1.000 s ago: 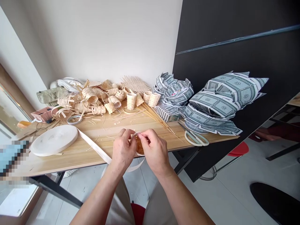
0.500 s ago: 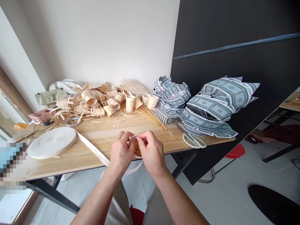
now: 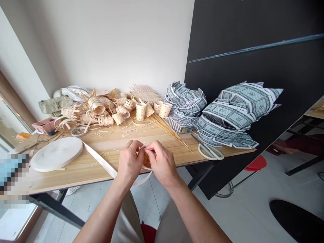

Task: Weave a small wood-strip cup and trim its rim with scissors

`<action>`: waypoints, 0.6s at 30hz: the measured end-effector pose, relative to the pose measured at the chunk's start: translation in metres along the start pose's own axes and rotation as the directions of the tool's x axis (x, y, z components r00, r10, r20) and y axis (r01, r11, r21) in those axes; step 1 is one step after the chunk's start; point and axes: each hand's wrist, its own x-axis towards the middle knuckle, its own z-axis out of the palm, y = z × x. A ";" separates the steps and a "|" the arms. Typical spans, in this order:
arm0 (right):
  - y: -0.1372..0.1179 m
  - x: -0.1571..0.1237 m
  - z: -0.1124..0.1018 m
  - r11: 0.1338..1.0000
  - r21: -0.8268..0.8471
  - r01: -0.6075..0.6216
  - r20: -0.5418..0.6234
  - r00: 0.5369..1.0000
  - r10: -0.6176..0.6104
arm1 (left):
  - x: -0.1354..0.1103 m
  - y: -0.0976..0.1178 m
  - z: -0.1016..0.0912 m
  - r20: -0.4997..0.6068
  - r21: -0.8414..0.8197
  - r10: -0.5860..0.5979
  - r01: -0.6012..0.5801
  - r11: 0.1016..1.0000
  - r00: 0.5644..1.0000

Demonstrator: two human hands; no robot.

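Observation:
At the front edge of the wooden table [image 3: 76, 168], both hands meet around a small amber-coloured round object [image 3: 146, 160]. My left hand [image 3: 129, 163] wraps its fingers round that object. My right hand [image 3: 162, 162] pinches a pale flat strip [image 3: 101, 160] against its top. The strip runs left to a large white coil [image 3: 57, 152] lying flat on the table, and a loop of it hangs below my hands. What the amber object is I cannot make out.
Small woven baskets and loose splints [image 3: 106, 108] are heaped at the back, with thin sticks [image 3: 169, 130] fanned beside them. White-handled scissors [image 3: 210, 152] lie right of my hands. Stacks of patterned folded paper [image 3: 227, 114] fill the right end. A tape roll [image 3: 79, 131] lies left.
My hands have drawn slightly closer together over the amber object, and the right fingers have shifted left along the strip. Nothing else on the table has moved.

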 end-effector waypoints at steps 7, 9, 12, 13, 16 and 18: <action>0.007 0.005 -0.002 0.998 0.015 0.064 0.083 0.994 -0.065 | 0.001 -0.002 0.001 -0.007 0.036 0.033 -0.033 0.999 0.999; 0.007 0.006 -0.002 0.997 0.021 0.075 0.093 0.993 -0.076 | 0.002 -0.002 0.000 -0.001 0.043 0.032 -0.032 0.999 0.999; 0.007 0.007 -0.002 0.997 0.020 0.079 0.083 0.993 -0.080 | 0.004 0.000 -0.001 0.007 0.049 0.022 -0.022 0.999 1.000; 0.007 0.007 -0.003 0.997 0.017 0.079 0.075 0.994 -0.080 | 0.005 0.000 -0.001 0.008 0.050 0.023 -0.024 0.998 1.000; 0.006 0.007 -0.003 0.996 0.006 0.083 0.057 0.995 -0.084 | 0.006 0.000 -0.002 0.018 0.047 0.057 -0.058 0.997 0.998; 0.005 0.007 -0.004 0.996 -0.001 0.088 0.052 0.995 -0.088 | 0.008 0.000 -0.004 0.035 0.038 0.078 -0.079 0.996 0.996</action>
